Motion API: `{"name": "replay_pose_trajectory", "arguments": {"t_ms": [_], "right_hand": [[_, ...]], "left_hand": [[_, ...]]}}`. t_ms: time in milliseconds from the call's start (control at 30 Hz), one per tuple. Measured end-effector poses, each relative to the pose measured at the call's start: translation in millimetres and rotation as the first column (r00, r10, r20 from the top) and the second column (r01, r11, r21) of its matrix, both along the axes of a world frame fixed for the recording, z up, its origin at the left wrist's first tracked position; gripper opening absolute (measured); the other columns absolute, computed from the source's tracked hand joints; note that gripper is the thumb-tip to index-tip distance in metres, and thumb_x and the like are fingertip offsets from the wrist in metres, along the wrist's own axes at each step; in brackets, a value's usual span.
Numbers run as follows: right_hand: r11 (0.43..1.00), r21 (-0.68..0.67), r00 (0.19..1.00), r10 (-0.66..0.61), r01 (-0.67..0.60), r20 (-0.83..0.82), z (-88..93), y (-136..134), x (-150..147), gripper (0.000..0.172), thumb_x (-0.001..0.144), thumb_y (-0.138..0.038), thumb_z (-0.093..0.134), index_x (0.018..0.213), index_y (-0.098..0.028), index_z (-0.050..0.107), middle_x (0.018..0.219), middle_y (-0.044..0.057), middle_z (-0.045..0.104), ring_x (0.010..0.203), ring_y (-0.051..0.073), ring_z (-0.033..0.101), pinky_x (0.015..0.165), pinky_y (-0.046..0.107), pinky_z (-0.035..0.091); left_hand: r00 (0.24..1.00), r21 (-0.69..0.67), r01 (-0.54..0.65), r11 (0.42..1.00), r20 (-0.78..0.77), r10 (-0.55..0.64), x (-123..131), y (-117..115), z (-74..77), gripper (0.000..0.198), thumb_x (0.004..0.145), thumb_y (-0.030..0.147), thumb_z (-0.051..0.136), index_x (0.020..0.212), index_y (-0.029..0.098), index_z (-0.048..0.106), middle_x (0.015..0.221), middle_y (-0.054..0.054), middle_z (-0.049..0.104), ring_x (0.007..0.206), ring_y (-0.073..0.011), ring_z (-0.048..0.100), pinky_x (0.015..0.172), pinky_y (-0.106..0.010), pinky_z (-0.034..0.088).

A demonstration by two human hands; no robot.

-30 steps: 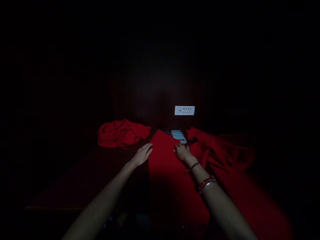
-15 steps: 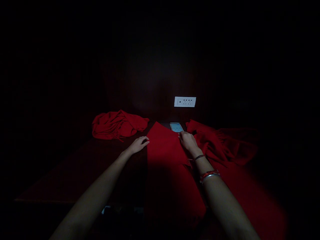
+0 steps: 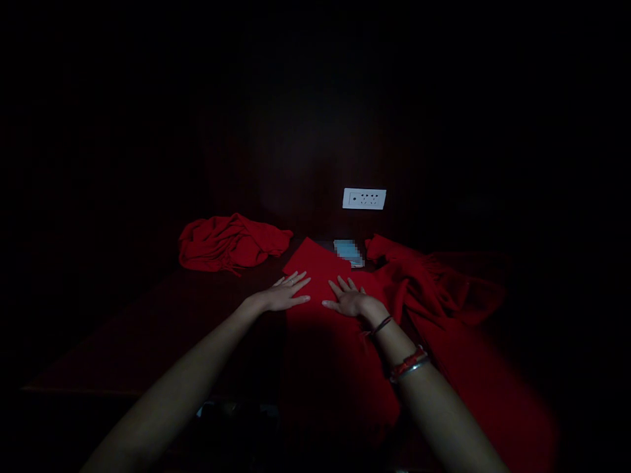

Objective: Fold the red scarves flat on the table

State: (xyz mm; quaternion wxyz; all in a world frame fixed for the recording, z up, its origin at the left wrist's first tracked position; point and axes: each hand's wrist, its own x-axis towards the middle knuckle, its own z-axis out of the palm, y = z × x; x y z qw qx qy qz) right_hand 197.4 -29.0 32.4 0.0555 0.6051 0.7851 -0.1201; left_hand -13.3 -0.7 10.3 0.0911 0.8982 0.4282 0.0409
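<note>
A red scarf [image 3: 318, 263] lies lengthwise in front of me, its near part hanging down into shadow. My left hand [image 3: 288, 292] rests on its left edge, fingers spread, a ring on one finger. Flat on its right side is my right hand [image 3: 348, 299], fingers also spread, with cords and bangles on that wrist. Neither hand grips anything. The scarf's far end comes to an angled corner beyond the hands. More red cloth [image 3: 438, 289] lies rumpled to the right of my right hand and runs down toward the lower right.
Another crumpled red scarf [image 3: 231, 243] sits at the back left of the dark table [image 3: 162, 328]. A phone with a lit screen [image 3: 349, 253] lies behind the scarf. On the dark wall behind is a white socket plate [image 3: 364, 198]. Most surroundings are black.
Both hands have come closer to me and inward onto the scarf. My right hand has let go of the scarf's edge near the phone and now lies spread flat.
</note>
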Motion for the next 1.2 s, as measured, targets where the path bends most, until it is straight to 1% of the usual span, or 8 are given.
{"name": "replay_pose_trajectory", "arguments": {"t_ms": [267, 500, 633, 700, 767, 900, 1067, 1200], "right_hand": [[0.995, -0.032, 0.995, -0.099, 0.098, -0.01, -17.7, 1, 4, 0.077, 0.068, -0.072, 0.021, 0.132, -0.032, 0.002, 0.14, 0.003, -0.008, 0.124, 0.033, -0.003, 0.096, 0.052, 0.004], [0.981, 0.152, 0.985, -0.102, 0.123, -0.136, -13.1, -14, 8, 0.077, 0.072, -0.068, 0.016, 0.133, -0.024, 0.01, 0.14, 0.009, 0.006, 0.125, 0.03, 0.005, 0.097, 0.047, 0.008], [0.91, 0.392, 0.976, -0.055, 0.135, -0.21, -4.8, -19, 5, 0.077, 0.074, -0.066, 0.018, 0.134, -0.019, 0.008, 0.14, 0.01, -0.001, 0.125, 0.027, -0.002, 0.098, 0.044, 0.009], [0.9, 0.424, 0.979, -0.01, 0.097, -0.203, -6.2, -20, 4, 0.076, 0.074, -0.066, 0.016, 0.134, -0.02, 0.005, 0.14, 0.007, -0.006, 0.125, 0.026, -0.005, 0.098, 0.044, 0.009], [0.949, 0.309, 0.987, -0.012, 0.061, -0.159, -11.8, -19, 4, 0.076, 0.073, -0.067, 0.015, 0.134, -0.022, 0.006, 0.14, 0.007, -0.003, 0.125, 0.027, -0.003, 0.097, 0.046, 0.009], [0.99, 0.113, 0.994, -0.079, 0.087, -0.08, -22.9, -16, 5, 0.076, 0.072, -0.069, 0.014, 0.133, -0.025, 0.01, 0.14, 0.007, 0.003, 0.125, 0.031, 0.003, 0.097, 0.047, 0.008], [0.982, 0.15, 0.991, -0.108, 0.119, -0.081, -16.8, -19, 7, 0.078, 0.073, -0.067, 0.014, 0.133, -0.018, 0.014, 0.139, 0.011, 0.007, 0.124, 0.03, 0.008, 0.098, 0.044, 0.011], [0.93, 0.358, 0.991, -0.039, 0.082, -0.125, -6.5, -31, 0, 0.074, 0.077, -0.061, 0.015, 0.133, -0.013, 0.016, 0.139, 0.011, 0.009, 0.125, 0.028, 0.004, 0.098, 0.044, 0.01]], "left_hand": [[0.996, -0.067, -0.037, 0.997, -0.087, 0.031, 1, 2, 0.0, 0.071, 0.075, 0.063, 0.023, 0.133, 0.023, 0.01, 0.139, -0.007, 0.001, 0.126, -0.0227, 0.0, 0.098, -0.045, 0.008], [0.99, -0.022, -0.12, 0.992, -0.071, 0.119, 1, 1, 3.0, 0.064, 0.077, 0.063, 0.016, 0.132, 0.029, 0.013, 0.139, -0.001, 0.01, 0.126, -0.023, 0.005, 0.098, -0.05, 0.003], [0.976, 0.025, -0.209, 0.978, -0.055, 0.21, -1, -1, 7.1, 0.054, 0.082, 0.054, 0.013, 0.13, 0.031, 0.018, 0.139, 0.001, 0.009, 0.126, -0.0241, 0.003, 0.097, -0.052, 0.004], [0.984, 0.152, -0.175, 0.973, -0.007, 0.178, 0, -5, 9.2, 0.05, 0.084, 0.049, 0.012, 0.129, 0.031, 0.023, 0.14, 0.002, 0.007, 0.126, -0.0213, -0.001, 0.099, -0.048, 0.003], [0.995, 0.228, -0.096, 0.969, 0.023, 0.094, 4, -9, 9.6, 0.051, 0.084, 0.048, 0.011, 0.13, 0.029, 0.021, 0.14, 0.003, 0.002, 0.126, -0.0186, -0.003, 0.1, -0.043, 0.003], [0.997, 0.018, 0.006, 1.0, -0.082, -0.005, 10, -11, 4.6, 0.065, 0.079, 0.059, 0.016, 0.133, 0.023, 0.011, 0.139, -0.003, 0.003, 0.126, -0.0208, 0.0, 0.1, -0.042, 0.006], [0.994, 0.008, -0.005, 1.0, -0.108, 0.006, 11, -10, 2.1, 0.072, 0.077, 0.062, 0.017, 0.133, 0.016, 0.011, 0.139, -0.007, 0.006, 0.126, -0.0207, 0.001, 0.1, -0.041, 0.005], [0.996, 0.077, 0.028, 0.997, -0.082, -0.021, 8, -16, 5.7, 0.075, 0.076, 0.063, 0.02, 0.132, 0.014, 0.014, 0.139, -0.007, 0.003, 0.126, -0.0194, -0.002, 0.101, -0.039, 0.001]]}}
